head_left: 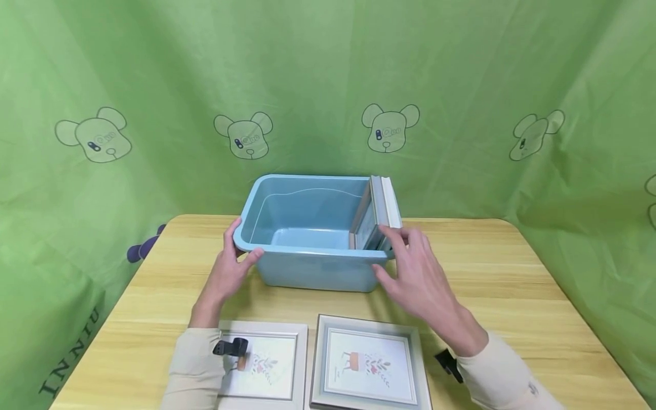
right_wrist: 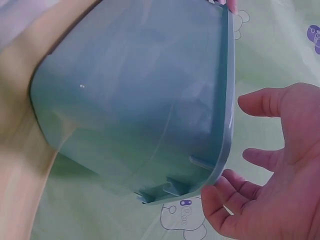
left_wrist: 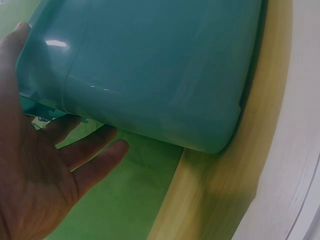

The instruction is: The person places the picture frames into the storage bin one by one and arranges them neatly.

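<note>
A blue plastic bin stands toward the back of the table. My left hand holds its left front corner, thumb over the front rim and fingers along the left side; the left wrist view shows that hand beside the outer wall. At the right front corner is my right hand, thumb and index finger spread, nothing pinched between them. In the right wrist view, this hand's lower fingers touch the rim corner. Several picture frames, grey and white, stand upright on edge inside the bin's right end.
Two framed pictures lie face up at the front: a white picture frame, partly under my left sleeve, and a silver-grey picture frame to its right. A green printed curtain hangs close behind the wooden table.
</note>
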Motion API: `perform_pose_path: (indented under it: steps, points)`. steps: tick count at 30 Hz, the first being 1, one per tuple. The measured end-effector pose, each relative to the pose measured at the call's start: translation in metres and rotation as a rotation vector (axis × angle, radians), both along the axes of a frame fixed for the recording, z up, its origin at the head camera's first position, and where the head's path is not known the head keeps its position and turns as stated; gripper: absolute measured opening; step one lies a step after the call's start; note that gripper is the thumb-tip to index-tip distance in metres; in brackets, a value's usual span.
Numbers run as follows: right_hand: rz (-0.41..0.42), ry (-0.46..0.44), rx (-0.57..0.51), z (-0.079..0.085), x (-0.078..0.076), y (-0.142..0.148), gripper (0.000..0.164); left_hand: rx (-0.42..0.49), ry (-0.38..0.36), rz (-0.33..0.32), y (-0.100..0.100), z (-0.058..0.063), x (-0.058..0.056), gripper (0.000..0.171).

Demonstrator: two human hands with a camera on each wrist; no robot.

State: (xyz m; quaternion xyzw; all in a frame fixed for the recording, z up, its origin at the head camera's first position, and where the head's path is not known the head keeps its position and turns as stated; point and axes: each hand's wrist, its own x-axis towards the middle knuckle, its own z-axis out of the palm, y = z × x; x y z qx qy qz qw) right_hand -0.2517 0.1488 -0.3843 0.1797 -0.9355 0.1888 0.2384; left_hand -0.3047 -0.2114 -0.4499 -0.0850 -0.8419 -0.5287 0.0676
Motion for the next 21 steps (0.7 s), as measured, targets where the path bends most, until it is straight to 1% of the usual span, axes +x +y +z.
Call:
perform_pose_path:
  steps: [3,5,8,11,13,16,19,21]
  points:
    - [0.007,-0.012,-0.035,-0.004,0.003,0.001,0.073,-0.003,-0.012,-0.004,0.001,0.004,0.002,0.084]
    - [0.005,-0.009,-0.061,-0.007,0.004,0.002,0.072,-0.001,-0.023,-0.008,0.002,0.009,0.004,0.084]
    - [0.007,0.017,-0.093,-0.011,0.006,0.004,0.07,-0.004,-0.034,-0.01,0.006,0.022,0.012,0.083]
    - [0.018,0.061,-0.116,-0.015,0.007,0.006,0.066,-0.012,-0.034,-0.006,0.009,0.03,0.016,0.081]
    - [0.025,0.087,-0.128,-0.019,0.008,0.007,0.065,-0.02,-0.034,-0.001,0.008,0.028,0.015,0.081]
    - [0.025,0.104,-0.135,-0.026,0.011,0.01,0.064,-0.027,-0.03,0.003,0.005,0.017,0.009,0.083]
    - [0.019,0.091,-0.137,-0.032,0.013,0.013,0.065,-0.021,-0.025,0.009,0.001,0.007,0.003,0.085]
    - [0.016,0.079,-0.144,-0.035,0.014,0.015,0.066,-0.015,-0.016,0.006,0.0,0.003,0.001,0.086]
